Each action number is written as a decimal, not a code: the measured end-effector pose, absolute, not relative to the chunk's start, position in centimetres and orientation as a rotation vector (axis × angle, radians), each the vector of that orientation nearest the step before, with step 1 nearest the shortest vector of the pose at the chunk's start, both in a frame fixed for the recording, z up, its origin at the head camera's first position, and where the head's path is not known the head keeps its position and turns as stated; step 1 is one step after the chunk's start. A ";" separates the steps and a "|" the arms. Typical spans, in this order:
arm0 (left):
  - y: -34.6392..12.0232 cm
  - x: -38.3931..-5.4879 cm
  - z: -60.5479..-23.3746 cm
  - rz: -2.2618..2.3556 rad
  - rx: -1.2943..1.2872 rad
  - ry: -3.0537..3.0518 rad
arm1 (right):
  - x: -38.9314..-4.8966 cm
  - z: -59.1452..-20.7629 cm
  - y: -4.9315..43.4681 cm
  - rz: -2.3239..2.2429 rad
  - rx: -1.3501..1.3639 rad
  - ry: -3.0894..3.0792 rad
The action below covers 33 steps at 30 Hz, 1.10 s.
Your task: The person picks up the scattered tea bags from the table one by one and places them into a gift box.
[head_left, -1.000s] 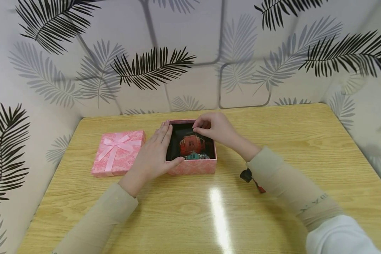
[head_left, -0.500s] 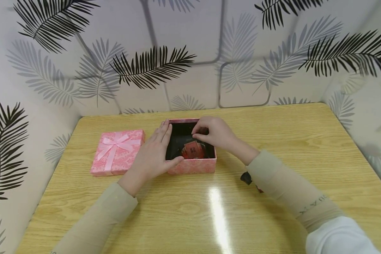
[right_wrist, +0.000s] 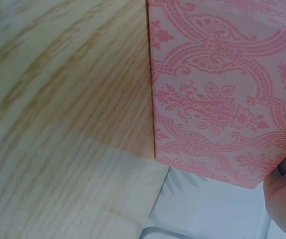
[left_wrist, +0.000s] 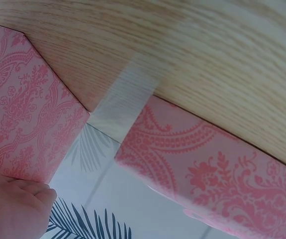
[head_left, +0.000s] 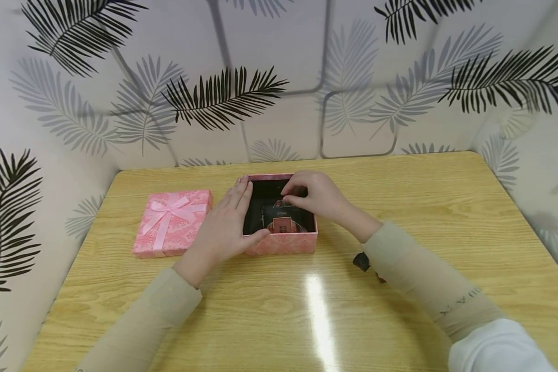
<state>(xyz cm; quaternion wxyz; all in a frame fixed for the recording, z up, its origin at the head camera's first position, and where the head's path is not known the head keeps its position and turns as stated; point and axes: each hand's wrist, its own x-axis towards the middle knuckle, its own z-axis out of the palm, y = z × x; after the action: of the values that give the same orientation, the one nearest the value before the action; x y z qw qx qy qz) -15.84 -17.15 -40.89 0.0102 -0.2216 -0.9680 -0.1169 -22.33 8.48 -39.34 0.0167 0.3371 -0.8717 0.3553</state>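
An open pink patterned box [head_left: 281, 244] with a black inside stands on the table. My left hand [head_left: 223, 227] rests along its left rim, fingers straight and thumb over the front edge. Inside leans a dark packet with a red label [head_left: 282, 225]; a bit of red and black [head_left: 282, 203] shows behind it, right under the fingertips. My right hand [head_left: 316, 194] reaches over the right rim, thumb and forefinger pinching at a packet's upper edge. In the left wrist view the left fingers [left_wrist: 21, 204] lie against the box wall [left_wrist: 28, 104]. The right wrist view hides the right fingertips behind the box.
The pink lid [head_left: 172, 223] with its ribbon bow lies left of the box. A small black and red item [head_left: 361, 261] lies partly under the right sleeve. The wooden table [head_left: 260, 310] meets a leaf-patterned wall covering [head_left: 279, 113] behind.
My right hand has moved slightly down into the box. The red-labelled packet now sits lower, near the front wall, and the teal one seen earlier is hidden. My left hand stays put.
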 end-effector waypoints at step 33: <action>-17.0 -15.8 -40.8 -0.359 -0.686 -3.025 | -21.6 -38.2 14.5 1.281 0.964 -2.613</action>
<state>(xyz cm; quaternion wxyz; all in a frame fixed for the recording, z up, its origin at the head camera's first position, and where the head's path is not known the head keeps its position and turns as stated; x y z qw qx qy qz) -15.76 -17.04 -40.80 0.0096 -0.2198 -0.9687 -0.1149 -21.59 14.46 -38.21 0.0377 0.3142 -0.8518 0.4176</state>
